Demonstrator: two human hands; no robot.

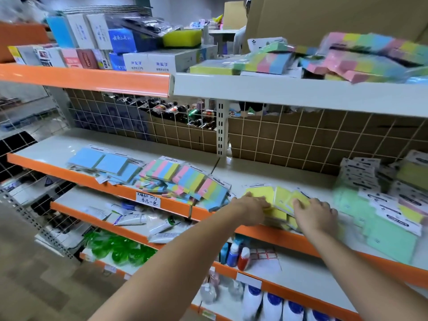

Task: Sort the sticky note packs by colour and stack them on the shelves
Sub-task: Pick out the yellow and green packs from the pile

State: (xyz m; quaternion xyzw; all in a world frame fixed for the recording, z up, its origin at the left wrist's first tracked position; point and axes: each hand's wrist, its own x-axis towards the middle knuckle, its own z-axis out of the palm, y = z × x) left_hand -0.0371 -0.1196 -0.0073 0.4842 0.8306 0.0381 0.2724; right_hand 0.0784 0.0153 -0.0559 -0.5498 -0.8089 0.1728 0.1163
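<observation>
- Your left hand point(251, 208) lies palm-down on the left side of the yellow packs point(281, 200), fingers bent over their left edge — it presses on them, but you cannot tell whether it grips any.
- Your right hand point(315, 214) lies on the right side of the same pile, fingers spread flat on the top pack; nothing is lifted.
- The yellow packs sit at the front of the middle shelf point(254, 172), at about 5 o'clock from the picture's centre, overlapping one another and touching the orange lip point(273, 235).
- At 9 o'clock from the yellow pile lie the striped packs point(183, 179) — pink, green, blue and yellow bands — in a loose heap that overhangs the front edge.
- Farther toward 9 o'clock the blue packs point(104, 163) lie in a low, untidy stack on the same shelf.
- At 3 o'clock from your hands the green packs point(379, 225) spread along the front, with more packs piled behind them, their white header cards showing.
- On the top shelf point(278, 93), at 1 o'clock, more striped packs point(361, 56) lie jumbled and blurred.
- A handwritten price tag point(148, 199) is fixed to the lip below the striped heap.
- On the shelves below lie white tubes point(136, 220), green bottles point(120, 249) and small ink bottles point(236, 253).
</observation>
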